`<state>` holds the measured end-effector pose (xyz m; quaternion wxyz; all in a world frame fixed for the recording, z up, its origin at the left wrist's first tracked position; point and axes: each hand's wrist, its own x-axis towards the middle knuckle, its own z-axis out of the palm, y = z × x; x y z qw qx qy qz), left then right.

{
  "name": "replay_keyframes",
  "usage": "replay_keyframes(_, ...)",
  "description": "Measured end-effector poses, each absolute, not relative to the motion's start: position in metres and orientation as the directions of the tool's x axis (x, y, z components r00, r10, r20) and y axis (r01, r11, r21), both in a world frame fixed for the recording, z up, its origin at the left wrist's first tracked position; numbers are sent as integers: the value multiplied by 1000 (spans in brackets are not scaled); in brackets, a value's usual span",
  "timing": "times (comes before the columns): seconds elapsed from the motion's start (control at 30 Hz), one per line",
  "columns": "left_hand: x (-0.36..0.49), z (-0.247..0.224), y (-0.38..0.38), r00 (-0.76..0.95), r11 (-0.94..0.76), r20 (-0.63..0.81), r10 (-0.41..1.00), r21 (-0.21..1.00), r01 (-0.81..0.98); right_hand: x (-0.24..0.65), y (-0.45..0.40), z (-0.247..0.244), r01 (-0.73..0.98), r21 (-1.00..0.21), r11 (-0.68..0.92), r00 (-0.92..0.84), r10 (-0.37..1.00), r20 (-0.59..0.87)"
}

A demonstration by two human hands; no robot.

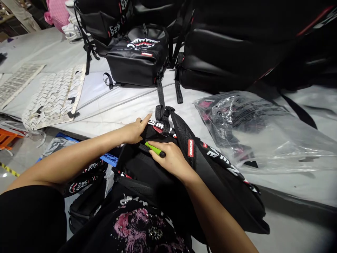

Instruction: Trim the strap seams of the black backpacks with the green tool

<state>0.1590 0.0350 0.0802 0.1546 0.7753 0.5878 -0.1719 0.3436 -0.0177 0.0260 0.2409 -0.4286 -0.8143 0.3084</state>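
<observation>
Nearest the camera, here's the black shirt with its pink and silver pattern, and just past it the black backpack, lying against the near edge of the white table, straps up, with a red label on one. The right hand has the green tool closed in its fingers, dark end toward the wrist, right over the backpack's opening. Across from it, the left hand is on the backpack's upper edge, one finger stretched out; whether it grips the fabric, I can't tell. Down on the left, lettered bags sit below table height. Beyond the backpack, a clear plastic bag lies on the right, a sheet with white pieces on the left. Farther back, a shark-mouth backpack sits between larger black bags, and a pink bag shows at far left.
</observation>
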Motion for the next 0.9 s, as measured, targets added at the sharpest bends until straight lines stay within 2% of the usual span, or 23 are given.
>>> replay_keyframes(0.13, 158, 76, 39, 254, -259, -450, 856, 51, 965, 337, -13, 29, 538, -727, 427, -533, 840, 99)
replay_keyframes(0.33, 164, 75, 37, 229, -239, -450, 863, 36, 970, 334, -15, 29, 613, -662, 431, -502, 860, 94)
replay_keyframes(0.47, 165, 77, 38, 239, -250, -451, 860, 37, 968, 337, -14, 29, 581, -698, 419, -518, 852, 79)
replay_keyframes(0.6, 165, 75, 38, 244, -253, -448, 860, 40, 967, 336, -12, 29, 621, -668, 411, -495, 866, 73)
replay_keyframes(0.73, 166, 75, 38, 252, -251, -442, 861, 63, 966, 333, -12, 29, 577, -719, 387, -508, 859, 54)
replay_keyframes(0.83, 166, 76, 38, 253, -242, -452, 856, 84, 967, 332, -12, 30, 630, -675, 385, -480, 876, 51)
replay_keyframes(0.9, 166, 76, 39, 259, -248, -461, 849, 85, 965, 331, -12, 31, 614, -695, 373, -470, 881, 57)
